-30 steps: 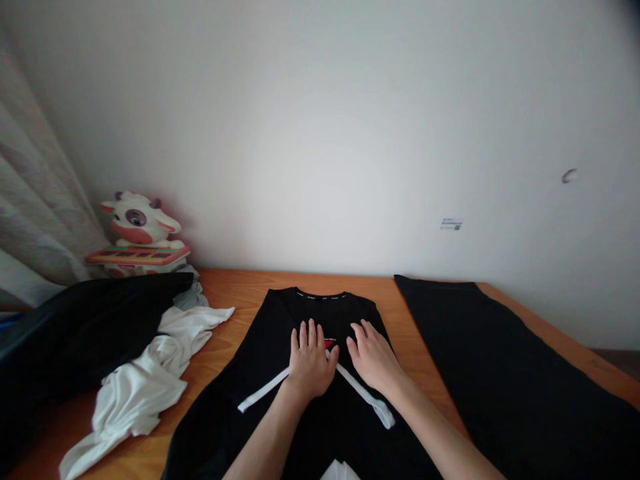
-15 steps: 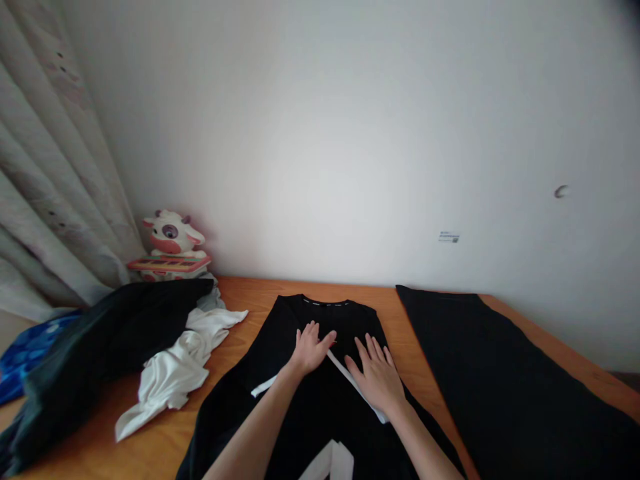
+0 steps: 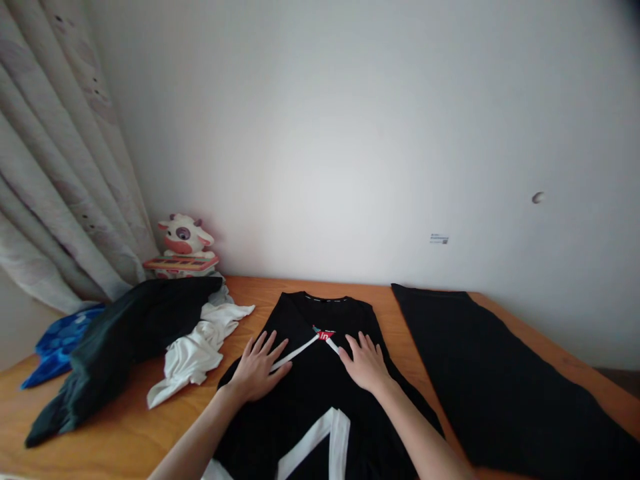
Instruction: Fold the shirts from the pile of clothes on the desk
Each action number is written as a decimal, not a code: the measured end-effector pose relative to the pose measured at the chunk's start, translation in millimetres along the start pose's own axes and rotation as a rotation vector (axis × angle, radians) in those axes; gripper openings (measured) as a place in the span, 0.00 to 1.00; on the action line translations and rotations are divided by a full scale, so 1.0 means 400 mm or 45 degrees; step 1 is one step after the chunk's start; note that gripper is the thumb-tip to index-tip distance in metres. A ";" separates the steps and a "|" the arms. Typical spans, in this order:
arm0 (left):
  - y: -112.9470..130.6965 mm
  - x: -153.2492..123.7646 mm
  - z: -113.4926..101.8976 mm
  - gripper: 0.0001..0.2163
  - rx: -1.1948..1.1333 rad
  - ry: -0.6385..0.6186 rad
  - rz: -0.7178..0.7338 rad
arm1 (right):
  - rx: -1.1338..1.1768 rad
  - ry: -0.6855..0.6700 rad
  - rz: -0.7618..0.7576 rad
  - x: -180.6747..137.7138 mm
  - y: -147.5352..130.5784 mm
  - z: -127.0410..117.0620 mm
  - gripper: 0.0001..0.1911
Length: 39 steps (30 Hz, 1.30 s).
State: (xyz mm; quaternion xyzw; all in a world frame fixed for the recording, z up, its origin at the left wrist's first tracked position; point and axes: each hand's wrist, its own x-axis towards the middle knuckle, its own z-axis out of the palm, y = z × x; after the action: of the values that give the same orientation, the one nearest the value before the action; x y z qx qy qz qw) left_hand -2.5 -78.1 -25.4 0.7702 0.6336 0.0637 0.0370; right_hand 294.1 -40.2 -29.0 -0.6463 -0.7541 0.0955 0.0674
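A black shirt (image 3: 310, 393) with white stripes and a small red print near the chest lies spread on the wooden table, its collar toward the wall. My left hand (image 3: 260, 367) rests flat on the shirt's left side, fingers spread, over one end of a white stripe. On the right side, my right hand (image 3: 365, 362) also lies flat with its fingers apart, beside the other stripe. Neither hand grips the cloth. Both forearms cover parts of the shirt's lower sides.
The wooden table (image 3: 125, 430) meets a pale wall. To the left lie a crumpled white cloth (image 3: 193, 353), a dark garment (image 3: 120, 333) and a blue cloth (image 3: 63, 343). A toy cow with a keyboard (image 3: 185, 247) stands behind them. Flat black fabric (image 3: 490, 380) covers the right side.
My left hand has slid left and toward me across the shirt, uncovering the red print. My right hand has shifted slightly left. The view has turned slightly, showing more of the table's left side.
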 end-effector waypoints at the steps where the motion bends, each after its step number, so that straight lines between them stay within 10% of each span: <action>1: 0.003 0.000 0.003 0.30 0.007 0.028 0.001 | -0.008 -0.004 0.004 -0.007 -0.001 0.005 0.36; 39: 0.030 0.229 0.055 0.27 -0.024 0.243 -0.049 | -0.030 0.132 -0.037 0.196 0.076 0.008 0.33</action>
State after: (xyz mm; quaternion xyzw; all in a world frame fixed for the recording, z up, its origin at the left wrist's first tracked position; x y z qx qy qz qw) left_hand 29.7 10.0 -40.7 0.7478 0.6484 0.1420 -0.0152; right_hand 310.4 41.4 -40.9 -0.6401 -0.7599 0.0519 0.1000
